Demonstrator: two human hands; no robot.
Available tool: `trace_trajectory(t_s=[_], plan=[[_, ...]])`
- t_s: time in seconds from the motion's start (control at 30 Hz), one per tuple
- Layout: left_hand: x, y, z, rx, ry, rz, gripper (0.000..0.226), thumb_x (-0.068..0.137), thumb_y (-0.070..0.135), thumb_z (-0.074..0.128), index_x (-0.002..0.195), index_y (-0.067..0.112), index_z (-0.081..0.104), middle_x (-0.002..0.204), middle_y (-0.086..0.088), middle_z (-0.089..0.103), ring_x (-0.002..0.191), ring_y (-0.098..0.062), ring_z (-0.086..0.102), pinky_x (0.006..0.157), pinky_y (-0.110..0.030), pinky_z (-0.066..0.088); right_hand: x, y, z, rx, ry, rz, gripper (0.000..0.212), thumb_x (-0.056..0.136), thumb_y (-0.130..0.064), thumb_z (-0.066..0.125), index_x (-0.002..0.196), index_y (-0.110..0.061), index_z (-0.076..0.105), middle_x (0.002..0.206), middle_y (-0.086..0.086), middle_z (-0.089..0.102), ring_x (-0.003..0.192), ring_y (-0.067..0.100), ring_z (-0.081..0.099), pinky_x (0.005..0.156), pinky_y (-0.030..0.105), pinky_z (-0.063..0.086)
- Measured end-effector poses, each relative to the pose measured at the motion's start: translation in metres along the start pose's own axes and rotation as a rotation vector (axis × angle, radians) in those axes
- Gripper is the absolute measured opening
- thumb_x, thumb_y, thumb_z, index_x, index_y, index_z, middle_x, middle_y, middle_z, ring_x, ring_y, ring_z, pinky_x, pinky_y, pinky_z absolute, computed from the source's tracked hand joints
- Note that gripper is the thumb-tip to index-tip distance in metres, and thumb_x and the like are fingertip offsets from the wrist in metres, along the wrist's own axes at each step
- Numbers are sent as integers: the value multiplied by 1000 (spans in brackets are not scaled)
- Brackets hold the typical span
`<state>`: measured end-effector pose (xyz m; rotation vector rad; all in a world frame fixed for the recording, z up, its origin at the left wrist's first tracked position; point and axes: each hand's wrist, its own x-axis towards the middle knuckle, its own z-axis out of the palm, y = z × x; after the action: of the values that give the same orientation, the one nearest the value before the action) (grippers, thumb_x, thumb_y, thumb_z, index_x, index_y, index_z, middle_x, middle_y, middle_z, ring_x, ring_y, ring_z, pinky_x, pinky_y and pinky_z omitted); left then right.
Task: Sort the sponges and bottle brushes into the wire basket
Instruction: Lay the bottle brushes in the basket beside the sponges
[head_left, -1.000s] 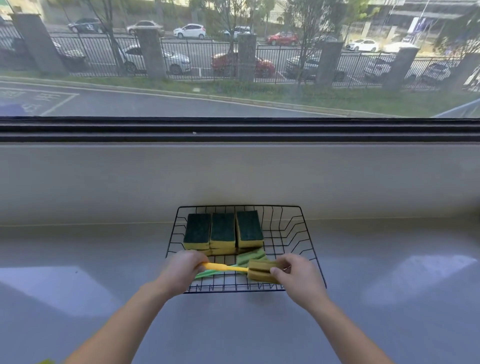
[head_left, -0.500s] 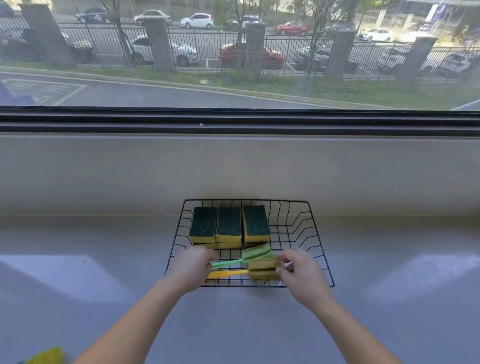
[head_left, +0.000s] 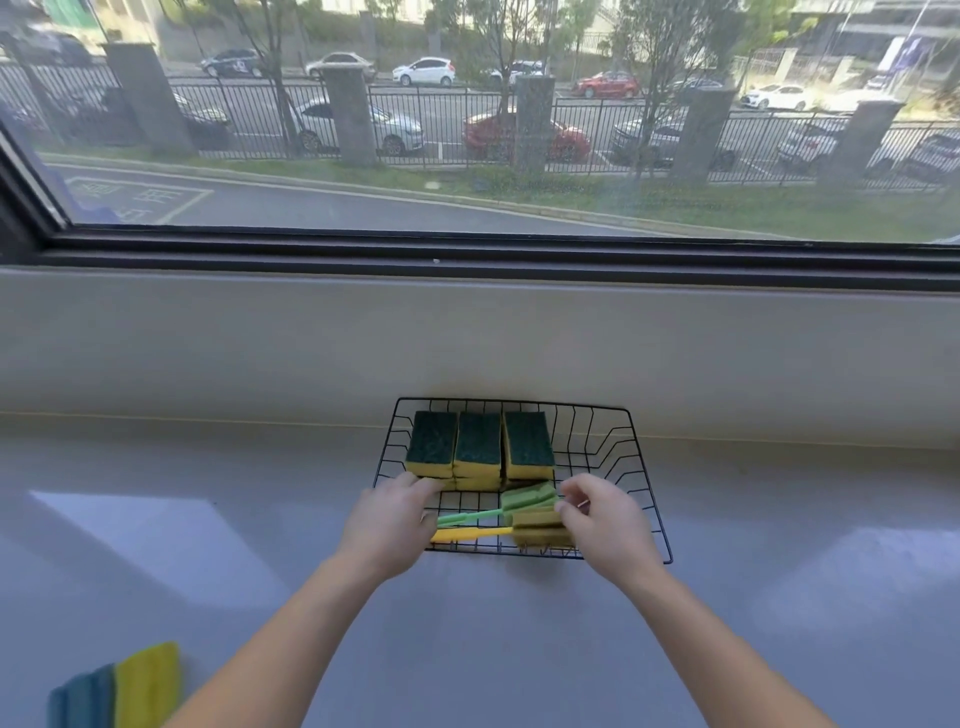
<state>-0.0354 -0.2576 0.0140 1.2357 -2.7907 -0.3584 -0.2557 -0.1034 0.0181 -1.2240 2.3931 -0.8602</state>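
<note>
A black wire basket (head_left: 648, 483) stands on the grey counter against the wall. Along its back side sit three stacks of yellow sponges (head_left: 478, 447) with dark green tops. Two bottle brushes lie side by side across its front: a green bottle brush (head_left: 527, 496) and, nearer me, a yellow bottle brush (head_left: 540, 527), heads to the right. My left hand (head_left: 387, 525) is at the handle ends, fingers stretched flat toward the sponges. My right hand (head_left: 608, 519) hovers at the brush heads, its bent fingertips touching them.
A yellow pad and a blue-green pad (head_left: 130, 686) lie at the counter's near left corner. The low wall (head_left: 467, 338) under the window rises right behind the basket. Grey counter (head_left: 779, 571) stretches to both sides.
The yellow brush has gone down into the basket beside the green one. Both hands have loosened; the left fingers have stretched out toward the sponges. The view has tilted up slightly.
</note>
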Motion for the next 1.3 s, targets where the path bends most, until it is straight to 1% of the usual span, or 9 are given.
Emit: trace_trajectory(t_s=[0.3, 0.4, 0.63, 0.77, 0.9, 0.97, 1.07, 1.17, 1.3], plan=[[-36, 2, -24, -1, 45, -31, 38, 96, 34, 45, 133, 30, 53, 124, 4, 58, 115, -20, 53, 91, -36, 47, -15, -29, -5, -130, -72, -102, 27, 92, -34, 60, 116, -23, 63, 105, -5, 65, 98, 19, 60, 81, 31, 49], [-53, -5, -31, -24, 83, -62, 37, 96, 33, 46, 132, 29, 55, 119, 4, 59, 112, -20, 54, 91, -36, 47, -24, -41, -1, -178, -100, -159, 27, 92, -37, 59, 116, -25, 63, 104, -5, 65, 95, 19, 60, 75, 30, 46], [-104, -26, -42, -59, 170, -174, 39, 96, 36, 46, 134, 32, 52, 119, 7, 59, 113, -17, 53, 87, -33, 47, -47, -74, 20, -247, -146, -322, 33, 94, -41, 55, 122, -24, 60, 107, -4, 62, 97, 21, 58, 72, 32, 44], [-138, -43, -45, -61, 191, -259, 40, 96, 37, 46, 135, 32, 51, 122, 8, 58, 115, -17, 53, 85, -33, 47, -62, -97, 39, -285, -205, -433, 32, 93, -39, 54, 117, -21, 61, 105, 0, 63, 97, 24, 58, 77, 36, 52], [-175, -65, -44, -58, 213, -349, 41, 96, 37, 47, 137, 31, 51, 121, 7, 59, 113, -18, 55, 88, -34, 48, -75, -122, 67, -248, -285, -489, 37, 93, -37, 55, 126, -21, 60, 116, 0, 64, 108, 24, 59, 86, 34, 50], [-195, -78, -41, -51, 214, -407, 41, 96, 36, 47, 137, 31, 51, 119, 6, 60, 112, -18, 56, 86, -35, 49, -83, -135, 83, -208, -323, -494, 38, 94, -39, 57, 128, -21, 60, 118, -1, 65, 109, 22, 59, 85, 32, 47], [-224, -99, -37, -53, 217, -530, 37, 95, 35, 48, 131, 33, 56, 121, 7, 61, 113, -17, 55, 82, -33, 48, -99, -156, 111, -159, -390, -506, 35, 94, -37, 57, 124, -20, 63, 113, -1, 68, 107, 21, 61, 82, 30, 47], [-251, -123, -32, -42, 211, -662, 25, 93, 32, 49, 115, 31, 62, 116, 6, 63, 102, -21, 59, 74, -33, 49, -120, -175, 144, -113, -493, -458, 26, 93, -36, 58, 113, -22, 68, 104, -2, 72, 98, 21, 63, 78, 29, 49], [-282, -158, -18, -86, 142, -805, 22, 92, 33, 49, 108, 28, 63, 107, 2, 66, 93, -23, 62, 74, -32, 51, -144, -197, 190, -96, -601, -395, 21, 90, -34, 58, 99, -21, 73, 97, -3, 74, 94, 18, 66, 73, 27, 46]])
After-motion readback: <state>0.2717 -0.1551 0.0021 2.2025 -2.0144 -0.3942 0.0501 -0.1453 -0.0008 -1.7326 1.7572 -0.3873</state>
